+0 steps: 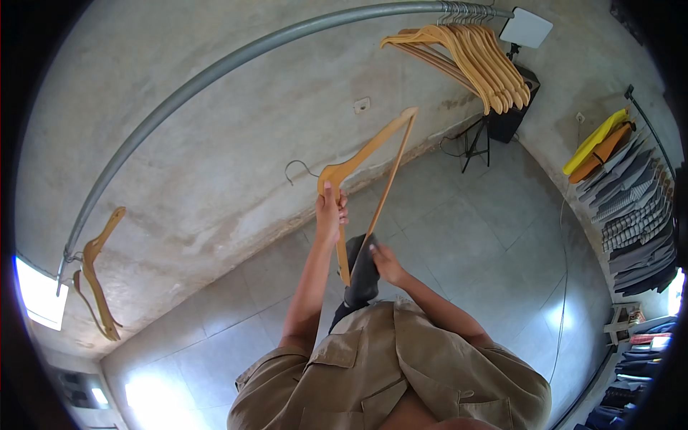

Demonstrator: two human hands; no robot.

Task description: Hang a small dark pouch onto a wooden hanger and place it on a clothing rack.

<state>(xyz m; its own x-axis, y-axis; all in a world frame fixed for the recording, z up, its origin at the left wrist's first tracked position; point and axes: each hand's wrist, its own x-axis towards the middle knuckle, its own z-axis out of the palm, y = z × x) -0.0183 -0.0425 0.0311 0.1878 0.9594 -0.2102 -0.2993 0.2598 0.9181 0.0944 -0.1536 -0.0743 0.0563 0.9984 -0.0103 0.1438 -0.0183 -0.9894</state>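
My left hand point(331, 210) is closed around a wooden clothes hanger point(365, 151), gripping its arm just below the neck, with the thumb along the wood. The hanger is tilted, its metal hook pointing left. A dark grey piece of fabric point(365, 273) lies by the hanger's lower end, around the lower part of its thin bar. My right hand point(385, 262) pinches this fabric at its right edge, close to the bar. Whether the fabric is a garment cannot be told, and its back part is hidden.
A metal rail point(226, 64) curves overhead, bearing several wooden hangers point(473, 59) at right and a few hangers point(95, 274) at left. Behind stand a black speaker point(508, 121) and a black stand point(473, 145). Shirts point(631, 215) hang on the right; folded clothes point(642, 355) lie lower right. A cable crosses the floor.
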